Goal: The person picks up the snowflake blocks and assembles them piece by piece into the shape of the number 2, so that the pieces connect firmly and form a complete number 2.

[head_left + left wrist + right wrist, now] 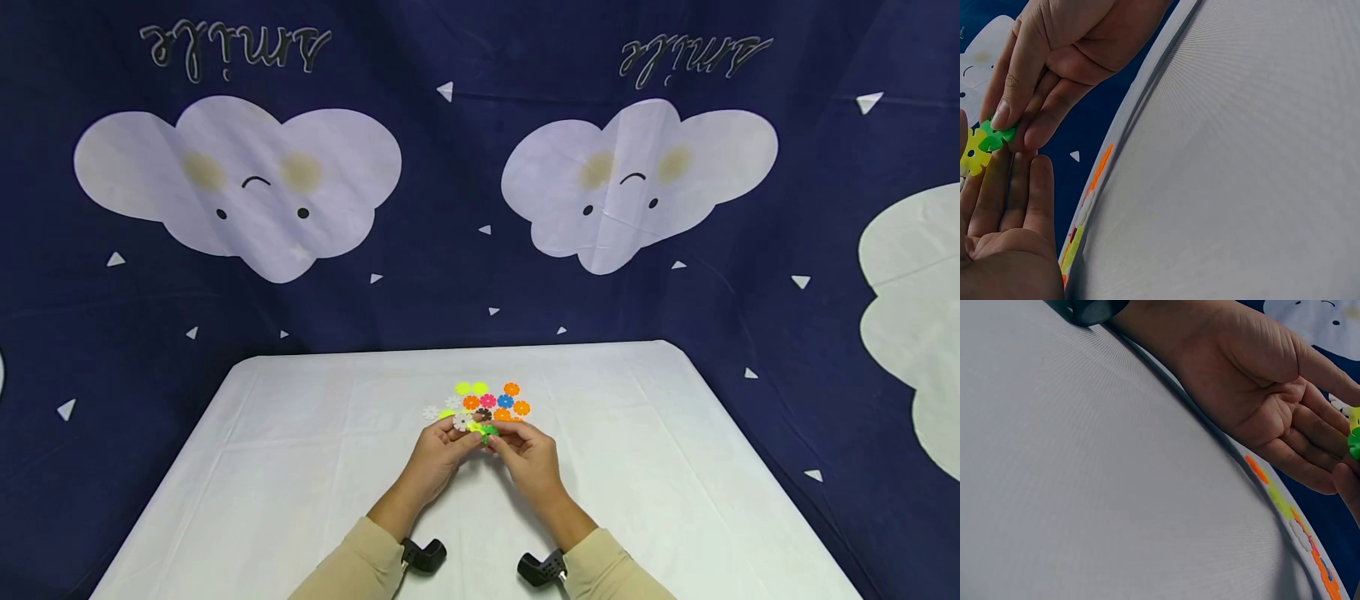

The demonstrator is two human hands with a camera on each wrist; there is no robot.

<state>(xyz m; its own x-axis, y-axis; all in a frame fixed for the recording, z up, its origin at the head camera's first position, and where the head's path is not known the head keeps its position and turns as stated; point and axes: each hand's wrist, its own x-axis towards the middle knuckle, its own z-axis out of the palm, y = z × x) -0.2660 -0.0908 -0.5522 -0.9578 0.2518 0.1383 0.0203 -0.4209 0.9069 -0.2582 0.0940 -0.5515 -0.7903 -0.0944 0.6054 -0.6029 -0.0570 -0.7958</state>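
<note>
Green disc (491, 430), head view: lower centre — pinched by the right hand (529, 457).
Yellow disc (977, 156), left wrist view: far left — pinched by the left hand (1013, 247).
Loose discs (1280, 503), right wrist view: lower right, on white cloth (1116, 475).

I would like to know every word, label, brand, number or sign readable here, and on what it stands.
"smile": upside down, on the navy fabric backdrop with white clouds, head view, left.
"smile": upside down, same backdrop, right.
A cut-off mark at the left wrist view's edge: unreadable.
Colourful flower-shaped plastic discs: no readable marking.
</note>
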